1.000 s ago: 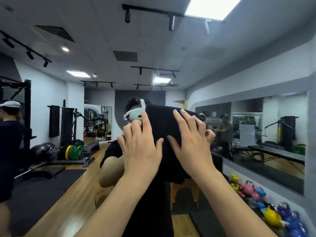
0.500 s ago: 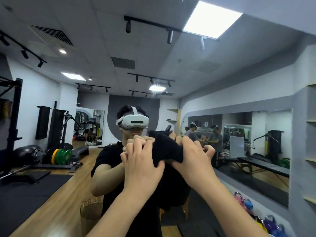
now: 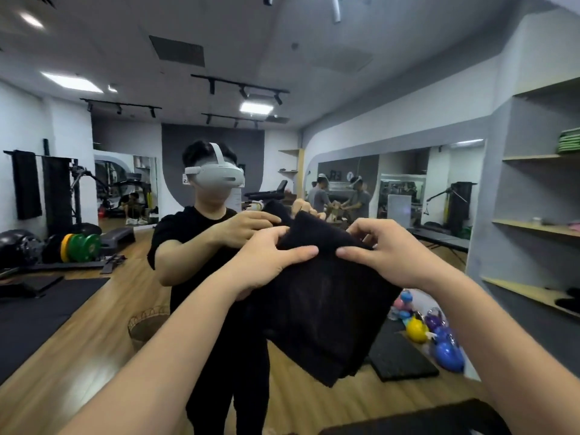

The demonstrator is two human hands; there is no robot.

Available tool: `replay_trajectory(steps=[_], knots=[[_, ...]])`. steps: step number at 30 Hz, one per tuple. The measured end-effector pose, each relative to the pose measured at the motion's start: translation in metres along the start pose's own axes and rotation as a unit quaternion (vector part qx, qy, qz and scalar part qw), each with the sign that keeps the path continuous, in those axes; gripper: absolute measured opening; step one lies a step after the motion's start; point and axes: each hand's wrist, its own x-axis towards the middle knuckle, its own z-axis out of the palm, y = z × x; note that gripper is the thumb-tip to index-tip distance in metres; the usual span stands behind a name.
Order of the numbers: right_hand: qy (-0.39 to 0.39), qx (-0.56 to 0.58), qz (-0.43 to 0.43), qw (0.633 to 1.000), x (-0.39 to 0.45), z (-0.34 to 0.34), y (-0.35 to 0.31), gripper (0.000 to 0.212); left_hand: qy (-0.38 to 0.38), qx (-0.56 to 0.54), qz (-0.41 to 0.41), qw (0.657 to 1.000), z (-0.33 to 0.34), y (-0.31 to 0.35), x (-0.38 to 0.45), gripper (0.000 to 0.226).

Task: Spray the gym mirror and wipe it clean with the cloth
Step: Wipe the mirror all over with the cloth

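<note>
Close against the gym mirror (image 3: 94, 73), with the head-worn headset (image 3: 216, 178) showing in the reflection. Black cloth (image 3: 320, 296) held up between both hands, off the glass for now, its lower part hanging in a loose fold. Left hand (image 3: 266, 257) pinching the cloth's top edge, thumb laid across the front, fingers curled behind. Right hand (image 3: 389, 249) gripping the same edge just beside it, thumb forward, fingers bent over the top. No spray bottle anywhere in sight. Colored kettlebells (image 3: 439, 337) lined up on the floor at lower right, weight plates (image 3: 80, 246) reflected at left.

Judged from this: mid-wipe, pausing to refold or regather the cloth. Next, likely a flat pad pressed back onto the glass, then even overlapping strokes; a bunched fold risks streaks.
</note>
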Motion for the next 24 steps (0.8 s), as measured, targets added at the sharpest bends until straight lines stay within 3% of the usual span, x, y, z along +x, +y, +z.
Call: replay_trajectory(steps=[6,12,15,20,24], knots=[[0.032,0.003,0.012,0.999,-0.074,-0.062,0.080,0.019,-0.086,-0.130,-0.021,0.988,0.124,0.007,0.013,0.024],[0.031,0.011,0.128,0.991,-0.180,-0.124,0.173,0.026,-0.095,-0.122,0.002,0.988,0.277,0.004,0.020,0.017],[0.032,0.026,0.199,0.979,-0.234,-0.145,0.217,0.030,-0.101,-0.124,-0.001,0.987,0.344,0.002,0.018,0.024],[0.080,0.086,0.296,0.948,-0.298,-0.169,0.278,0.020,-0.156,-0.114,-0.021,0.981,0.420,-0.008,0.026,0.019],[0.120,0.083,0.324,0.935,-0.325,-0.181,0.313,0.016,-0.203,-0.111,-0.037,0.972,0.473,-0.023,0.044,0.028]])
